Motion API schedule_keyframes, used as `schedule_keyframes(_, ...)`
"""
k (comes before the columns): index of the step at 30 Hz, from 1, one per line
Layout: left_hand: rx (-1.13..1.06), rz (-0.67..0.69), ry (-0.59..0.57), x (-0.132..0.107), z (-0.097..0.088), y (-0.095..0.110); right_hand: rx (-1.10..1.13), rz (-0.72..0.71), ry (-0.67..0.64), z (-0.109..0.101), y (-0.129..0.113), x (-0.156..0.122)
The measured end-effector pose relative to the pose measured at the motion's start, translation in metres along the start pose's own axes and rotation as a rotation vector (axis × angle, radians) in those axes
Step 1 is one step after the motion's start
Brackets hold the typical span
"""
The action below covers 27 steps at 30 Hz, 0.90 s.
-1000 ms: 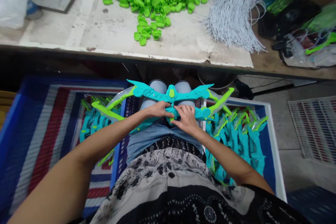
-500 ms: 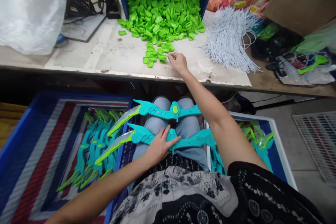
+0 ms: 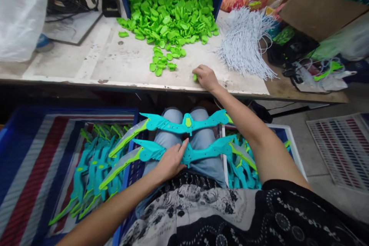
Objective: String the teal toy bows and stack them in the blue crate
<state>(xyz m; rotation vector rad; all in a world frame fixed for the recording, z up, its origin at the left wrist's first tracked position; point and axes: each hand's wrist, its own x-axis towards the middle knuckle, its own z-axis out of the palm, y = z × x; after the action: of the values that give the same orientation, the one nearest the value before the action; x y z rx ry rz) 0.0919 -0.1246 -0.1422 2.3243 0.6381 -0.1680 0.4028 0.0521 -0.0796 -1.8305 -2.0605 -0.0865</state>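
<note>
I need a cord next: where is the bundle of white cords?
In the head view, the white cords lie on the table, right of the pile of green pieces and just beyond the right hand.

Rests left hand (image 3: 170, 161) flat on nearer teal toy bow (image 3: 203, 153); pinches green plastic piece (image 3: 195, 77) with right hand (image 3: 205, 77) at table (image 3: 115, 67) edge.

Bright green is shown by the heaped small plastic pieces (image 3: 170, 11) and the single plastic piece (image 3: 195, 77) nearer. Teal with a green-edged left tip is seen on the near plastic bow frame (image 3: 207, 153); red-white-blue stripes on the left woven sack (image 3: 34, 161).
</note>
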Motion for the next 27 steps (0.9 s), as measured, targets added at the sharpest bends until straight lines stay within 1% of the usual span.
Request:
schedule_keyframes(1, 0.015, -0.019, 0.013, 0.004, -0.004, 0.0, -0.01, -0.037, -0.053, -0.003, 0.006, -0.01)
schedule_keyframes(3, 0.002, -0.043, -0.015, 0.012, -0.014, 0.001, -0.021, -0.081, -0.105, -0.007, 0.012, -0.024)
schedule_keyframes(5, -0.096, -0.036, -0.082, 0.019, -0.026, 0.0, -0.037, -0.093, -0.119, -0.012, 0.011, -0.032)
schedule_keyframes(7, -0.232, -0.046, -0.134, 0.023, -0.034, -0.001, -0.05, -0.082, -0.133, -0.014, 0.006, -0.037)
schedule_keyframes(9, -0.338, -0.111, -0.125, 0.027, -0.034, -0.002, -0.047, -0.053, -0.131, -0.013, 0.001, -0.04)
schedule_keyframes(11, -0.413, -0.173, -0.101, 0.03, -0.028, -0.003, -0.023, -0.01, -0.095, -0.008, -0.002, -0.04)
schedule_keyframes(13, -0.459, -0.184, -0.105, 0.034, -0.021, -0.003, 0.013, 0.026, -0.043, -0.002, -0.003, -0.037)
schedule_keyframes(16, -0.521, -0.174, -0.179, 0.04, -0.019, -0.003, 0.07, 0.038, 0.003, 0.0, -0.005, -0.034)
schedule_keyframes(18, -0.603, -0.18, -0.229, 0.044, -0.024, -0.004, 0.111, 0.026, 0.007, -0.006, -0.016, -0.045)
schedule_keyframes(19, -0.654, -0.184, -0.247, 0.045, -0.027, -0.005, 0.136, 0.01, -0.003, -0.011, -0.025, -0.057)
schedule_keyframes(21, -0.735, -0.198, -0.266, 0.047, -0.032, -0.007, 0.194, -0.056, -0.061, -0.021, -0.05, -0.095)
schedule_keyframes(24, -0.822, -0.255, -0.286, 0.05, -0.034, -0.009, 0.276, -0.193, -0.215, -0.03, -0.093, -0.172)
schedule_keyframes(26, -0.905, -0.3, -0.311, 0.051, -0.033, -0.008, 0.3, -0.219, -0.287, -0.028, -0.117, -0.222)
schedule_keyframes(27, -0.954, -0.323, -0.326, 0.052, -0.032, -0.008, 0.295, -0.219, -0.308, -0.025, -0.126, -0.241)
